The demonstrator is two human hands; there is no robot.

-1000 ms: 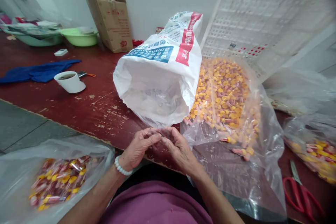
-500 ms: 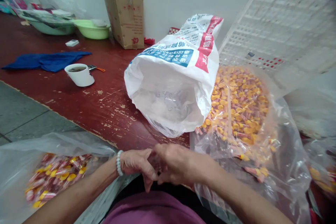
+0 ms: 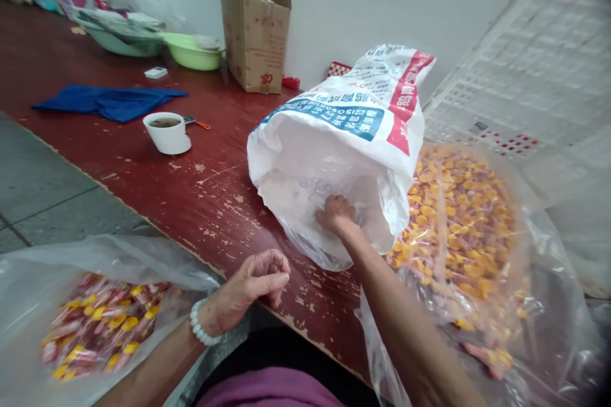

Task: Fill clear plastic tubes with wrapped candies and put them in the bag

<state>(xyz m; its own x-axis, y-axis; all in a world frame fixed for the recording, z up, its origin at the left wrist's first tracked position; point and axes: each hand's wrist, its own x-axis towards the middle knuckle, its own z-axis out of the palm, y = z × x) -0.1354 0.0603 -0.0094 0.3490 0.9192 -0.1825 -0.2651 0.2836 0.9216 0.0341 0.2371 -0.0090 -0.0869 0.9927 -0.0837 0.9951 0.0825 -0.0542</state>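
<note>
Hands are held well apart. Right hand (image 3: 338,211) is inserted into the mouth of the white plastic sack with blue and red print (image 3: 329,140), laid on its side at center frame. Right forearm is extended up and leftward from lower right; fingers are bent over the clear film liner (image 3: 310,249). Whether anything is gripped can't be told. Left hand (image 3: 262,281) is held at lower center, by the edge of the worn dark-red tabletop (image 3: 224,191); fingers are curled, thumb is laid forward. Contents of that curl can't be made out. A pale beaded bracelet (image 3: 203,325) is worn on the left wrist. Pink-and-yellow small pieces (image 3: 458,229) are bagged in clear plastic at right, beside the sack; more pieces (image 3: 102,324) are bagged at lower left.
</note>
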